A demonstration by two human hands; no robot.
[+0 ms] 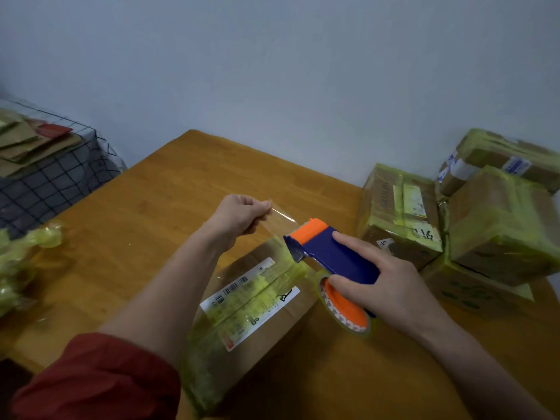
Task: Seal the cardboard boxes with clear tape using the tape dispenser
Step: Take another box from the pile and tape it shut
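Note:
A cardboard box (272, 322) with a white label and yellowish tape lies on the wooden table (169, 183) in front of me. My right hand (385, 280) grips a blue and orange tape dispenser (330, 253) with its roll of clear tape (345, 310), held just above the box's far right corner. My left hand (239, 216) pinches the free end of a clear tape strip (281, 221) that stretches from the dispenser's orange head. The strip hangs in the air above the box's far edge.
Several taped cardboard boxes (403, 213) are stacked at the right of the table against the wall. Crumpled yellowish tape (27, 253) lies at the left edge. A checked cloth (57, 177) with flattened cardboard (27, 144) stands at the far left.

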